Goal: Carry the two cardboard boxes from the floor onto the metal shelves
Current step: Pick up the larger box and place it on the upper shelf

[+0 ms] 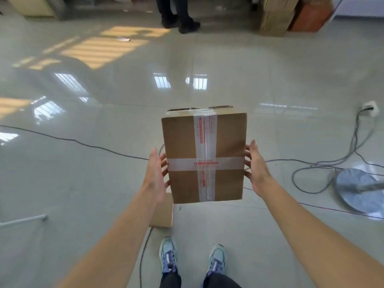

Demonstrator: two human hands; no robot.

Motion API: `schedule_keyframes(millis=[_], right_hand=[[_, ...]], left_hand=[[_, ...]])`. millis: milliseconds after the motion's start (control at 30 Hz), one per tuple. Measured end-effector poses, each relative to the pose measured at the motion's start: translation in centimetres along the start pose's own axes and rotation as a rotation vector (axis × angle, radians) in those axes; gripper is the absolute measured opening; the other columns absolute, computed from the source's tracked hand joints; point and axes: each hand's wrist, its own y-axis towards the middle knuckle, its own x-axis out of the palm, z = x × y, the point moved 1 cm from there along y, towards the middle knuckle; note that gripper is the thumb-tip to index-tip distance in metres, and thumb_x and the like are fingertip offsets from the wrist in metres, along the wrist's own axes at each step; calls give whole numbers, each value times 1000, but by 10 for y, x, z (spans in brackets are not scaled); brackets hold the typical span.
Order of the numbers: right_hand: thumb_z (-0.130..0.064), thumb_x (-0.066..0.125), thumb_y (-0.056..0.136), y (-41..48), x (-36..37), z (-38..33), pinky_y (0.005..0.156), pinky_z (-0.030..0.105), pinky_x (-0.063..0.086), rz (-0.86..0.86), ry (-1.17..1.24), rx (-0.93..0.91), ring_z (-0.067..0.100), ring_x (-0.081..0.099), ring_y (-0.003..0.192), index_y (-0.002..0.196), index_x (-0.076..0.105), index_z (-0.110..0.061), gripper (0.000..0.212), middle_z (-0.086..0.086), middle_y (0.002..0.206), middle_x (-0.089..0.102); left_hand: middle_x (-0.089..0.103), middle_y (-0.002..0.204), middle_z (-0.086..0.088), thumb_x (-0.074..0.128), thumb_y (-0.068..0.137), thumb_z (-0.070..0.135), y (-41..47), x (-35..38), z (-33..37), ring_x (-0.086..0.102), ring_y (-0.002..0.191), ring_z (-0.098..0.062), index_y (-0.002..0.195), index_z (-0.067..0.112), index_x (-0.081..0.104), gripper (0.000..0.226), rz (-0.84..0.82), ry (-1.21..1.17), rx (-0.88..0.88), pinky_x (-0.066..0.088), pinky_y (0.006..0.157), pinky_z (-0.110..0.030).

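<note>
A brown cardboard box [185, 154] sealed with a cross of white tape with red print is held up off the floor in front of me. My left hand [155, 175] presses flat on its left side and my right hand [255, 169] on its right side, fingers spread. A second cardboard box [163, 213] lies on the tiled floor below and behind my left wrist, mostly hidden by the held box and my arm. No metal shelves are in view.
Black and grey cables [324, 165] run across the glossy floor. A round metal fan base [361, 190] sits at right, a wall-type socket [368, 108] beyond it. A person's legs [178, 15] stand at the far end. Stacked boxes [276, 17] stand at top right.
</note>
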Motion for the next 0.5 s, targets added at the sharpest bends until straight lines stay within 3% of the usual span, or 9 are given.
schedule_keyframes(millis=[167, 367, 433, 500], right_hand=[[-67, 20, 104, -66, 10, -67, 115, 51, 43, -34, 77, -145, 22, 57, 128, 135, 59, -25, 65, -2, 131, 65], [-69, 20, 102, -141, 31, -130, 107, 46, 45, -63, 133, -321, 22, 56, 130, 127, 60, -33, 60, -6, 135, 63], [-70, 19, 101, -165, 38, -146, 104, 44, 43, -59, 125, -365, 23, 52, 134, 137, 56, -33, 63, -5, 141, 59], [-73, 18, 99, -184, 42, -157, 112, 49, 39, -62, 115, -394, 25, 48, 138, 150, 49, -28, 75, -2, 150, 54]], left_hand=[[63, 149, 2, 16, 99, 82, -60, -10, 65, 50, 144, -25, 158, 31, 52, 86, -96, 28, 89, 37, 118, -51], [60, 151, -2, 15, 100, 81, -126, -30, 136, 49, 145, -29, 156, 33, 53, 83, -151, 53, 223, 32, 124, -57], [61, 150, -3, 15, 101, 80, -146, -40, 155, 49, 144, -29, 154, 34, 55, 81, -163, 54, 266, 33, 124, -59], [63, 148, -3, 16, 101, 79, -163, -49, 168, 51, 142, -29, 152, 34, 57, 80, -186, 50, 302, 35, 122, -59]])
